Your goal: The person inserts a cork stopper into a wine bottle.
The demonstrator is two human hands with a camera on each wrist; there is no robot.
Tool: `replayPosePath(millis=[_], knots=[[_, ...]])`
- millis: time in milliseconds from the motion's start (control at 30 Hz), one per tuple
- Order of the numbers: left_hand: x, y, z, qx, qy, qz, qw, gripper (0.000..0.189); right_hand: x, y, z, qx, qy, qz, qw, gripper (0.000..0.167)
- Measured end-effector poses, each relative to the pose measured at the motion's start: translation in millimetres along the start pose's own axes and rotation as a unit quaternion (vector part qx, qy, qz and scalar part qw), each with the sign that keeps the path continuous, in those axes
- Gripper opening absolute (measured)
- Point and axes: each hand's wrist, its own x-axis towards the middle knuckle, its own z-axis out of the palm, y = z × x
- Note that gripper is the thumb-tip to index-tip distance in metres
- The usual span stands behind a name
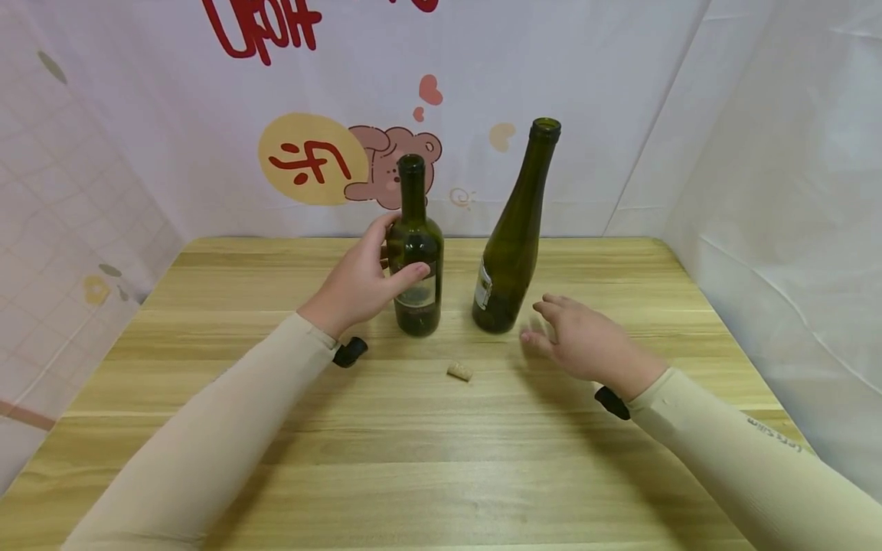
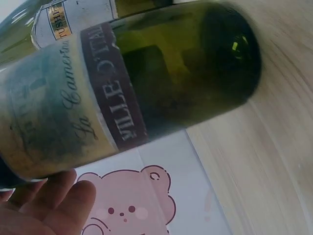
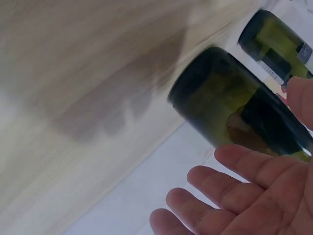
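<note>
A dark green wine bottle [image 1: 417, 314] stands upright on the wooden table, left of centre. My left hand [image 1: 361, 279] is around its left side, thumb across the front and fingers right at its far edge. In the left wrist view the fingers [image 2: 80, 200] are loosely bent beside the label [image 2: 63, 98]. A taller green bottle [image 1: 518, 237] stands to the right, its pale label facing left. Just right of its base is my right hand [image 1: 586, 337], fingers spread and nothing held. A small cork [image 1: 459, 372] lies on the table in front of the bottles.
The wooden table [image 1: 441, 459] ends at the back against a white printed cloth [image 1: 572, 61]. White cloth also hangs at the left and right sides. Each wrist carries a small black device, such as the black camera mount [image 1: 351, 352] on the left.
</note>
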Motion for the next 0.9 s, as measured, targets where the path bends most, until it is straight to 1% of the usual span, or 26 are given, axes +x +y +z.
replayPosePath(millis=[133, 367, 533, 733, 900], knots=[[3.7, 2.6, 3.4, -0.018, 0.007, -0.018, 0.9996, 0.086, 0.2, -4, 3, -0.001, 0.005, -0.007, 1.0000, 0.066], [9.9, 5.9, 8.2, -0.017, 0.016, -0.050, 0.9985, 0.089, 1.1, -12, 8, -0.003, 0.012, -0.025, 0.9996, 0.065], [12.7, 5.0, 9.3, -0.001, 0.021, -0.050, 0.9985, 0.082, 2.3, -23, 10, -0.002, 0.014, -0.039, 0.9991, 0.062], [14.6, 4.6, 9.0, 0.024, 0.023, -0.049, 0.9982, 0.078, 2.0, -37, 10, -0.014, 0.046, -0.037, 0.9982, 0.051], [14.9, 6.3, 9.5, 0.022, 0.030, -0.048, 0.9981, 0.077, 3.9, -45, 11, -0.017, 0.040, -0.039, 0.9983, 0.046]])
